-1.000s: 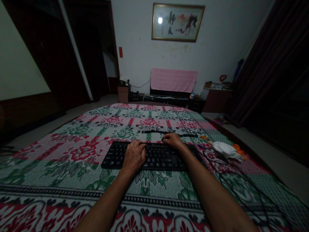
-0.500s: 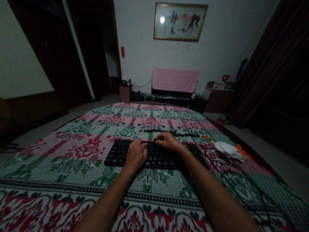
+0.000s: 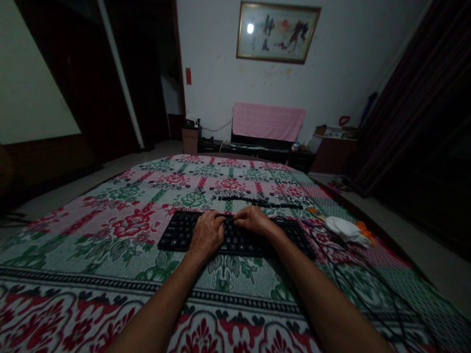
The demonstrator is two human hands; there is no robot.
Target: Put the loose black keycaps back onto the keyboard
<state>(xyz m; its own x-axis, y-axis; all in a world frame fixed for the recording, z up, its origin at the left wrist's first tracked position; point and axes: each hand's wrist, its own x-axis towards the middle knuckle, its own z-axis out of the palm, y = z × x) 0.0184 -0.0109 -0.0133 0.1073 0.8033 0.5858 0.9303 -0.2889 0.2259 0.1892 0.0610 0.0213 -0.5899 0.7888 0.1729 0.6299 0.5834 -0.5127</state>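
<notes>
A black keyboard (image 3: 239, 246) lies across the patterned cloth in front of me. My left hand (image 3: 208, 230) lies over its left-middle part, fingers curled toward the far edge and thumb pointing right, holding it. My right hand (image 3: 253, 219) is at the far rows of keys just right of the left thumb. Its thumb and fingertips are pinched together, low at the keys, around a small black keycap that is mostly hidden. Behind the keyboard, several loose black keycaps (image 3: 290, 206) lie in a rough line on the cloth.
To the right lie a brush (image 3: 315, 212), a bundled white cloth (image 3: 344, 229) and an orange item (image 3: 365, 233). A black cable (image 3: 362, 294) loops down the right side of the patterned cloth (image 3: 132, 225). Beyond stands a low cabinet with a pink towel (image 3: 268, 120) above it.
My right hand has lowered slightly toward the keys with the small black keycap. My left hand stays on the keyboard. The view has shifted a little.
</notes>
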